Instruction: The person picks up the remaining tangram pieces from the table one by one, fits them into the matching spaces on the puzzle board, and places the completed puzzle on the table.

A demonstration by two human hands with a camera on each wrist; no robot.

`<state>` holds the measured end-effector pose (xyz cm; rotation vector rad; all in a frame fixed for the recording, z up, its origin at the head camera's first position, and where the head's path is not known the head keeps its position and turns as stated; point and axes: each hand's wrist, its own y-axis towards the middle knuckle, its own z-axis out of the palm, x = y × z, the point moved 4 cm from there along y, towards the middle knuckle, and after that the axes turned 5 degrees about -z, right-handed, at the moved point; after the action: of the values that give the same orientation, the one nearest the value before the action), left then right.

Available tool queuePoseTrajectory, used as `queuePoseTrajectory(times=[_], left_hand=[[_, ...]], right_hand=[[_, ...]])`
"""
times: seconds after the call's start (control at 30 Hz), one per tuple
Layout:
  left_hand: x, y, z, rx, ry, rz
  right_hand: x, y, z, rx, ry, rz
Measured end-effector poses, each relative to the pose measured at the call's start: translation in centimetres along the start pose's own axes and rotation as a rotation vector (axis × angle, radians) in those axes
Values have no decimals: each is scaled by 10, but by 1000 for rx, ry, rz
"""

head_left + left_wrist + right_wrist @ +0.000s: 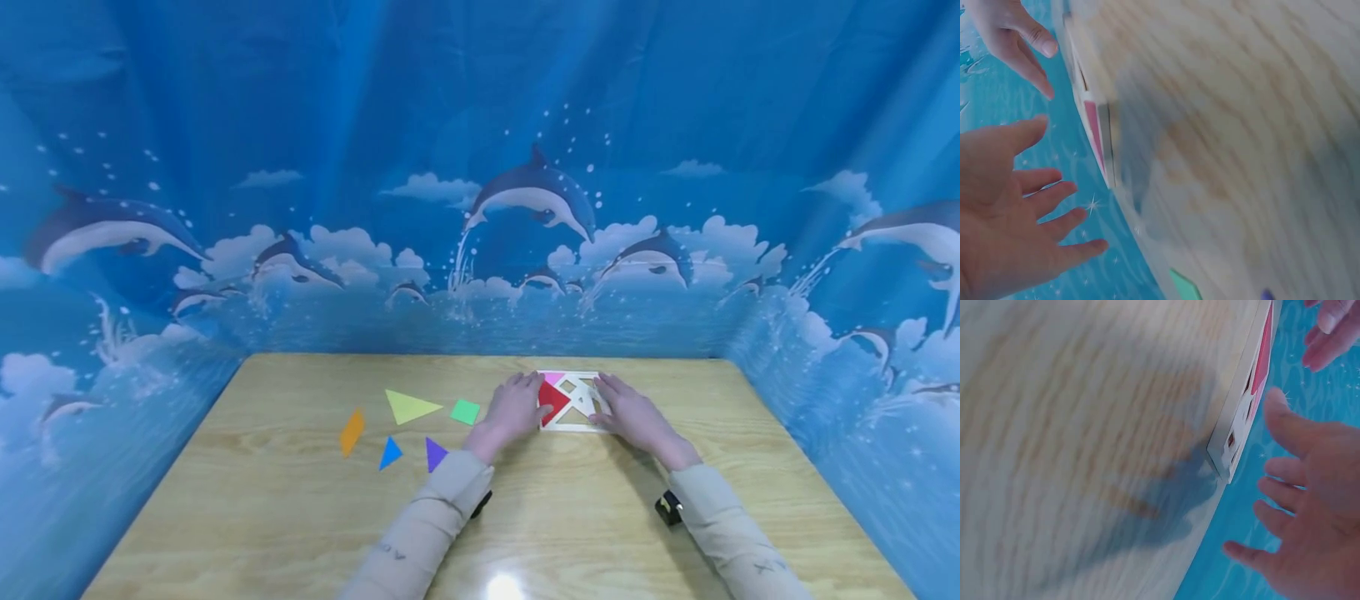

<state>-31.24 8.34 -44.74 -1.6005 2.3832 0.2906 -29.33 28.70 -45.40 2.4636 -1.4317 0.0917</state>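
A white tangram frame with cut-out slots lies on the table toward the back. In it sit a red piece and a pink piece at the left; other slots show wood colour. My left hand is at the frame's left side, its fingers spread in the left wrist view. At the right side is my right hand, with fingers apart and nothing in its grasp in the right wrist view. Both wrist views show a gap between the hands and the frame.
Left of the frame lie loose flat pieces: a yellow triangle, a green square, an orange parallelogram, a blue triangle and a purple triangle. A blue dolphin-print curtain surrounds the wooden table.
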Motion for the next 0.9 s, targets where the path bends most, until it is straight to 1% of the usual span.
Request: queuePoseTrajectory(times=[0.1,0.2,0.3,0.43,0.53,0.87,0.9], left_hand=[[-1,-2,9,83,21,-14],[-1,-3,16,146,25,-36],[0,-5,20,180,27,-49],[1,-5,23,189,41,-49],[2,-6,23,188,44,-50],[4,-10,22,191,50,-59],[4,-10,22,191,55,-59]], right_hand=[[-4,-4,6,59,9,-10],[-7,-7,10,135,69,27],[-7,-8,10,186,129,82],[-7,-8,10,225,147,127],[-7,-8,11,237,158,141],[-2,-10,13,226,164,136],[-3,-12,14,222,166,125]])
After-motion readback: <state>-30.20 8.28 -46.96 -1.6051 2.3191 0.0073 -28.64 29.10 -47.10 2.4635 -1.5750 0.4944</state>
